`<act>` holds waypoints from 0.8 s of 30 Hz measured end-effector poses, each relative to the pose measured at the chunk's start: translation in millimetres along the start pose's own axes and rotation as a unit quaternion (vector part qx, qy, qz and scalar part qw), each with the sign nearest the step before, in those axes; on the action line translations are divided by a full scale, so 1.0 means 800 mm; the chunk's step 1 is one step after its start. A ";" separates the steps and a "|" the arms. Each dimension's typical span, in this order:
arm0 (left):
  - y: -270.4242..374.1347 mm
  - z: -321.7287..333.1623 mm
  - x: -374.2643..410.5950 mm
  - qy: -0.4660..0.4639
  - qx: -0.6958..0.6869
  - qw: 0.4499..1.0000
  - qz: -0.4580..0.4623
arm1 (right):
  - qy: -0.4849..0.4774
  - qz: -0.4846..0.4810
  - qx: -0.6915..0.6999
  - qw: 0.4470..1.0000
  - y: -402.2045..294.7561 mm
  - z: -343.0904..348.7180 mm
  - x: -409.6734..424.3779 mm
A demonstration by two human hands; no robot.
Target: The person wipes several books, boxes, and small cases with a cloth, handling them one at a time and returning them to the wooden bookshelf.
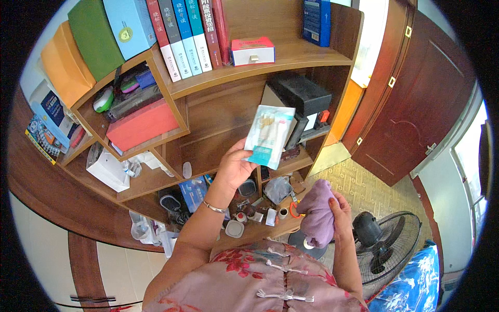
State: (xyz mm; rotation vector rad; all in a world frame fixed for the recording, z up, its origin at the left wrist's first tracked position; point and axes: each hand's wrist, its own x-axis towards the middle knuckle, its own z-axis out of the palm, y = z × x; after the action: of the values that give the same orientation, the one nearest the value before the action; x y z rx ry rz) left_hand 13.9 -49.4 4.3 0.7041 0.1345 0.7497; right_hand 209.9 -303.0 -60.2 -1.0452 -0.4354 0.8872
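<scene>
My left hand [236,165] grips the lower left corner of a flat white and teal plastic packet [269,134], which bears writing. The packet is held up in front of the bookcase's middle shelf. In my right hand [341,212] is a bunched purple cloth [319,212], held in front of me on the right. Behind the packet, a black box [302,91] sits on the shelf. Below my left hand, the lowest shelf carries a crumpled clear plastic bag [278,189], orange-handled scissors [294,210] and several small items.
Books [191,39] and a red and white drawer box [253,51] stand on the upper shelf of the wooden bookcase [218,85]. At lower right is a black fan [380,245] beside a blue patterned cloth [413,279]. A brown door [413,97] stands ajar beyond.
</scene>
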 end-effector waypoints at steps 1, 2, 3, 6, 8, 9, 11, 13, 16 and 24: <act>0.003 0.014 0.002 -0.021 0.001 1.000 -0.005 | -0.008 -0.002 -0.004 1.000 -0.003 0.005 -0.001; 0.008 0.031 0.003 -0.044 -0.002 0.999 0.001 | -0.002 -0.007 -0.014 1.000 -0.004 0.007 -0.002; 0.017 0.055 0.004 -0.066 -0.004 0.998 0.009 | -0.015 -0.009 -0.014 1.000 -0.005 0.009 0.000; 0.045 0.116 0.015 -0.106 0.024 0.992 0.062 | -0.034 -0.005 -0.008 0.999 -0.006 0.013 -0.003; 0.069 0.155 0.028 -0.101 0.035 0.989 0.104 | -0.034 -0.004 -0.017 0.999 -0.007 0.017 -0.006; 0.081 0.175 0.035 -0.100 0.031 0.987 0.124 | -0.032 -0.003 -0.021 0.999 -0.007 0.017 -0.007; 0.102 0.199 0.065 -0.093 0.068 0.980 0.164 | -0.040 0.004 -0.020 0.999 -0.003 0.015 -0.006; 0.112 0.216 0.096 -0.098 0.079 0.976 0.180 | -0.056 0.016 -0.001 0.998 -0.001 0.015 -0.007; 0.108 0.230 0.153 -0.070 0.042 0.985 0.152 | -0.053 0.016 0.011 0.998 0.008 0.013 -0.008; 0.063 0.259 0.267 0.127 -0.022 0.974 0.188 | -0.017 0.008 0.029 0.999 -0.003 0.002 -0.023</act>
State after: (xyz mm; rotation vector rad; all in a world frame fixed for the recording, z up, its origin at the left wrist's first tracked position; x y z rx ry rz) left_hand 214.9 7.1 222.4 0.5944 0.2195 1.2027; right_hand 198.4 -317.4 -55.8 -0.9828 -0.4290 0.9278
